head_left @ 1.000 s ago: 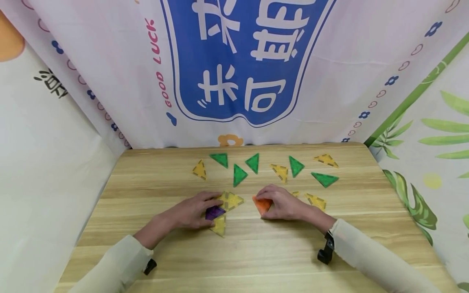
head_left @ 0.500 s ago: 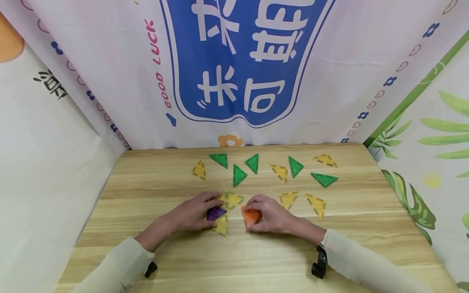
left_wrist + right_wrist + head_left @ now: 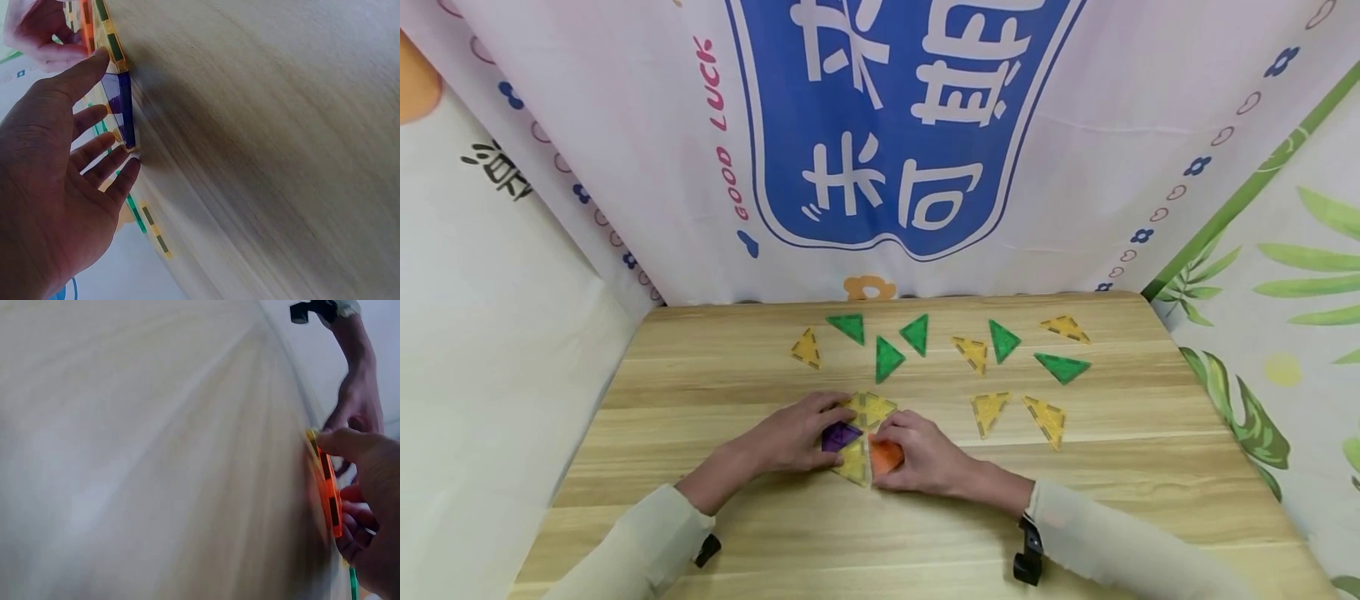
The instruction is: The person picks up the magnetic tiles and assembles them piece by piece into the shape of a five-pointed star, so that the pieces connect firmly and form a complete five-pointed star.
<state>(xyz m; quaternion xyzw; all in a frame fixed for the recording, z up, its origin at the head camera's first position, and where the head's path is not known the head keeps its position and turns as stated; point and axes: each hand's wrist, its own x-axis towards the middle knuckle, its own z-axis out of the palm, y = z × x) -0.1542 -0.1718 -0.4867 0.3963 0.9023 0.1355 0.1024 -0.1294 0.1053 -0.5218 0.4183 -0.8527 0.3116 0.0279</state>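
My left hand (image 3: 793, 433) rests its fingertips on a small group of translucent magnetic tiles, straddling the purple tile (image 3: 841, 436). Its thumb touches the lower yellow triangle tile (image 3: 853, 467), and its index finger lies over the upper yellow tiles (image 3: 878, 409). In the left wrist view the other fingers spread along the edge of the purple tile (image 3: 128, 112). My right hand (image 3: 925, 458) pinches an orange triangle tile (image 3: 883, 458) between thumb and fingers, right beside the group's right side. The right wrist view shows that orange tile (image 3: 330, 494) edge-on, partly covered by the thumb.
Several green triangle tiles, one a front one (image 3: 889, 359), lie scattered toward the back of the wooden table (image 3: 760, 533). Loose yellow triangles lie among them, and two more, including the rightmost (image 3: 1047, 421), are right of my right hand. A printed cloth (image 3: 692, 208) hangs behind.
My right hand has carried the orange tile left and slightly nearer, up to the tile group. Two yellow triangles it partly covered now show fully. My left hand has stayed nearly still.
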